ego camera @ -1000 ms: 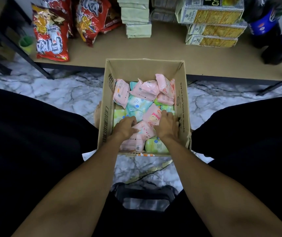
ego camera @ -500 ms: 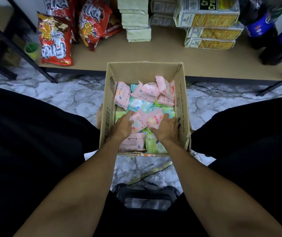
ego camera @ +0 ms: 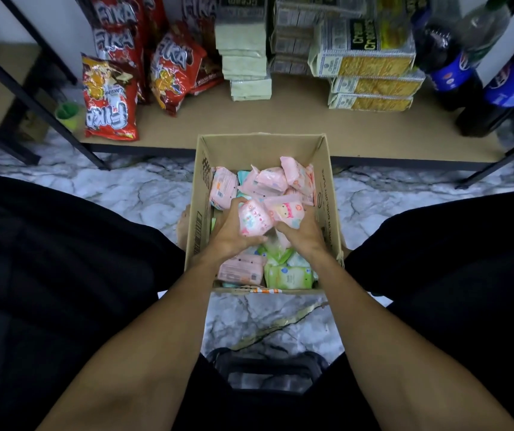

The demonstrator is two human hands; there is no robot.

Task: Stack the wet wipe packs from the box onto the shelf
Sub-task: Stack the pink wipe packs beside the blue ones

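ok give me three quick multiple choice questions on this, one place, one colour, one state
1. Where does the box stand? A on the floor before the shelf B on the shelf C on a lap
2. The left hand grips the left pack; its colour? A blue B pink C black
3. The right hand is: A open, empty B resting on the shelf C gripping the right pack
1 A, marble floor shows around it; 2 B, pink wrapper; 3 C, it wraps round the pack.
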